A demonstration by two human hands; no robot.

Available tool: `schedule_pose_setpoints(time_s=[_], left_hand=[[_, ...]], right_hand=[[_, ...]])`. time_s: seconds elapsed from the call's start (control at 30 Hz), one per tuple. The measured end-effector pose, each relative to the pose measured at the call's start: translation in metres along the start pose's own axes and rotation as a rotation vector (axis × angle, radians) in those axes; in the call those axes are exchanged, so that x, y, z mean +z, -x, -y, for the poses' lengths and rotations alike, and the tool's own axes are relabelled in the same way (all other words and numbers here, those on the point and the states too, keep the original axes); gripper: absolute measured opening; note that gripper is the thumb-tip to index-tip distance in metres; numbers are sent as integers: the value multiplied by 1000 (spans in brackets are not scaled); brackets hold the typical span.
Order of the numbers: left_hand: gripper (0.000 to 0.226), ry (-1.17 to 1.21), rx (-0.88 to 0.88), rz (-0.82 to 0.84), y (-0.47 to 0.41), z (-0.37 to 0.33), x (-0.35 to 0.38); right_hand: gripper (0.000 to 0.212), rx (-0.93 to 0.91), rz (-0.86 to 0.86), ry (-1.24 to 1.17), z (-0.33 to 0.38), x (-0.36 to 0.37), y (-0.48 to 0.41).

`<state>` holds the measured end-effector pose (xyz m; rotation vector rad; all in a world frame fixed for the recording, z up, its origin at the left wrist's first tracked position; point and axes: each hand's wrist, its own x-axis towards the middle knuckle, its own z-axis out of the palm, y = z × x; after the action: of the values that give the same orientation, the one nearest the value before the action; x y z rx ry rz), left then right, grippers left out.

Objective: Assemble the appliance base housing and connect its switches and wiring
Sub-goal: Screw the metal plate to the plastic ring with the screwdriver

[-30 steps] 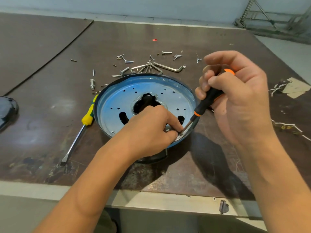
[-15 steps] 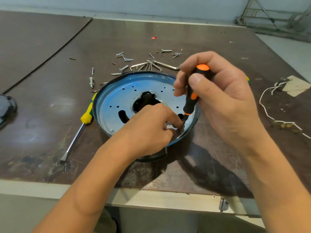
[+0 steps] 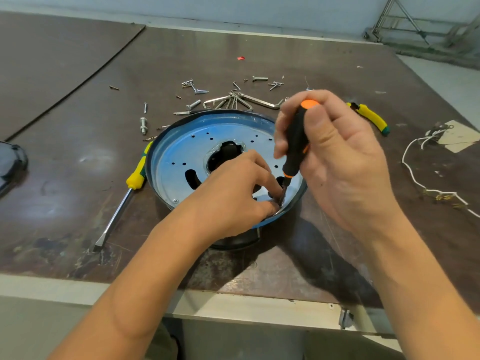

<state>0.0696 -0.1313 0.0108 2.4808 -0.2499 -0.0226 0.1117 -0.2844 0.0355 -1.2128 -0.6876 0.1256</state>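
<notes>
We judge the metal base (image 3: 179, 154) stiff, light, slippery. At 5 o'clock, left hand (image 3: 233, 198) fingers (image 3: 270, 178) pinch, presumably, a hidden screw; right hand (image 3: 342, 162) grips the screwdriver (image 3: 296, 141).

A worn brown table (image 3: 78, 178) is filling the view, light glinting off it. A pale wall (image 3: 233, 11) is running behind; a metal frame (image 3: 405, 19) is standing on grey floor (image 3: 454, 81).
</notes>
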Motion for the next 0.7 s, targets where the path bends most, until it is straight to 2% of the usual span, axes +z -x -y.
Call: schedule_pose_setpoints(time_s=[0.03, 0.17, 0.23, 0.33, 0.37, 0.5, 0.6, 0.67, 0.7], left_hand=[[9, 1, -1, 0, 0, 0, 0], [10, 8, -12, 13, -1, 0, 0], [10, -1, 0, 12, -1, 0, 0], [9, 0, 6, -2, -2, -2, -1], [8, -1, 3, -4, -2, -2, -1], [8, 0, -11, -15, -1, -3, -1], [7, 3, -14, -18, 0, -4, -1], [6, 1, -15, -19, 0, -5, -1], [6, -4, -18, -19, 0, -6, -1]], right_hand=[[9, -34, 6, 38, 0, 1, 1], [17, -87, -25, 41, 0, 2, 3], [8, -60, -27, 32, 1, 3, 2], [30, -10, -46, -44, -1, -1, 1], [32, -7, -49, -51, -1, -3, 0], [6, -74, -97, 48, -2, -2, -3], [19, -145, -180, 20, -8, 0, -3], [6, -148, -141, -14, -9, 1, -1], [9, -119, -128, -56, -9, 0, -1]])
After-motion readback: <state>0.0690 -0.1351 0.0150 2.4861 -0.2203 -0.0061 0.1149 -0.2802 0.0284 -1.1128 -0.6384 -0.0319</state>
